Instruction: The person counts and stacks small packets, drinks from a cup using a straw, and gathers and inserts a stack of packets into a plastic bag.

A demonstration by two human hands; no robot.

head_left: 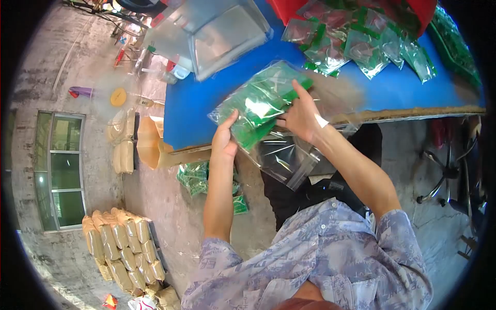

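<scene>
A clear plastic bag (290, 161) with green packets (258, 107) inside is held over the front edge of the blue table (194, 116). My left hand (226, 138) grips the bag's left side, thumb on top. On the right, my right hand (303, 113) is closed around the other side of the green packets, with its index finger stretched along them. Whether those fingers are inside the bag or outside it, I cannot tell. The bag's loose clear end hangs toward my lap. A white strip sits on my right wrist.
Several small green-and-clear packets (356, 44) lie by a red container (281, 9) at the back right. A stack of clear plastic bags (227, 39) lies at the back left. More green packets (194, 178) are below the table, and packed brown bags (124, 248) stand on the floor.
</scene>
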